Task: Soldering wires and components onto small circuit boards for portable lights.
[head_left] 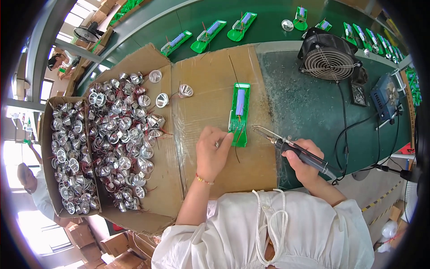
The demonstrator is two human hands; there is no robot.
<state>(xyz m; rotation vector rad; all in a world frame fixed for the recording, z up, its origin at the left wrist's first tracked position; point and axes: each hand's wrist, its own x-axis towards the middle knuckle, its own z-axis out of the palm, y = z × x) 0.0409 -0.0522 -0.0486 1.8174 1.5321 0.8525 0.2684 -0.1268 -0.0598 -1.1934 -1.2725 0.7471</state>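
A green plastic housing (241,139) lies lengthwise on the cardboard sheet, with a purple cylindrical battery (240,102) and thin wires in it. My left hand (212,154) is at the housing's lower left edge. Its thumb and fingers are pressed together by the wires; what they pinch, if anything, is too small to make out. A soldering iron (311,160) is gripped in my right hand (305,172). Its tip, with a thin metal tube alongside, points left toward the housing and stays a little apart from its right edge.
At left, a cardboard box (47,148) and tray hold many silver reflector cups (123,134) with red wires. Loose reflectors (185,91) lie on the cardboard. More green housings (208,36) line the far bench. A black fan (329,58) and blue soldering station (384,96) stand right, with trailing cables.
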